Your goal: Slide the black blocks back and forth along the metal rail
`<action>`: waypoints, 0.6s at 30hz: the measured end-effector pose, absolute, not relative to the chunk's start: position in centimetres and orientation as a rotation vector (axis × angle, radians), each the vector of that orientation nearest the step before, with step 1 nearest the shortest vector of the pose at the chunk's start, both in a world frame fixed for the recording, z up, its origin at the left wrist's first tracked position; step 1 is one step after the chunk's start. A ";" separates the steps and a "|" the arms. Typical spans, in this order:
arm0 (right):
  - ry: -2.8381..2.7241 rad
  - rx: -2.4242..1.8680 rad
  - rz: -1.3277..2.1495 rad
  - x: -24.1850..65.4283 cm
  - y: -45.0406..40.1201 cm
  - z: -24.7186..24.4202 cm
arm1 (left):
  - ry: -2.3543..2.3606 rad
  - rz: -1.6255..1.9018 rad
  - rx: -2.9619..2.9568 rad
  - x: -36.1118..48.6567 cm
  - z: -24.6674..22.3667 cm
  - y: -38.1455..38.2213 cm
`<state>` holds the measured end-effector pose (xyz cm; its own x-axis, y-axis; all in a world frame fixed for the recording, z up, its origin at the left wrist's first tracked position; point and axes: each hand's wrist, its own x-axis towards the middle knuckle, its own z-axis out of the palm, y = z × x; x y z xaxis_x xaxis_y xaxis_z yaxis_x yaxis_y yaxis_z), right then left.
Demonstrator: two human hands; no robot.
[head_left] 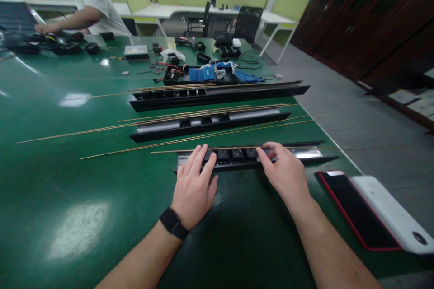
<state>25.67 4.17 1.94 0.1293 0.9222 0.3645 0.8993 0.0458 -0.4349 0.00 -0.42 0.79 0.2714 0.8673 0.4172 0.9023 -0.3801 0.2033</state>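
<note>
Nearest me on the table lies a long black channel-shaped rail [244, 167], with a row of small black blocks [237, 153] inside it. A thin brass-coloured rod [169, 151] runs along the top of the row and sticks out past the rail's left end. My left hand [195, 185] lies over the left end of the rail, fingers stretched out and touching the blocks. At the right end of the row, thumb and index finger of my right hand [283, 169] pinch around the rod; the exact contact is partly hidden by the fingers.
Two similar rails, a middle one [210, 126] and a far one [237, 95], lie beyond, with long thin rods [111, 151] beside them. A black tray [200, 82] holds wires and blue packs. A red-edged black device [359, 212] and a white one [389, 212] lie right. Another person [101, 9] works far left.
</note>
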 end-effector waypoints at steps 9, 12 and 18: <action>-1.755 -1.728 0.103 25.6 4.3 1.5 | -1.688 -0.735 -2.441 0.0 0.7 -0.4; -1.746 -1.743 0.091 25.5 4.3 1.5 | -1.692 -0.734 -2.443 0.0 0.7 -0.4; -1.740 -1.799 0.080 25.4 4.2 1.8 | -1.698 -0.733 -2.447 0.0 0.8 -0.4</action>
<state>25.44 4.25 1.78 0.1274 0.9193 0.3724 0.8812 0.0675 -0.4679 0.00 -0.40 0.81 0.2737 0.8642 0.4221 0.8999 -0.3851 0.2048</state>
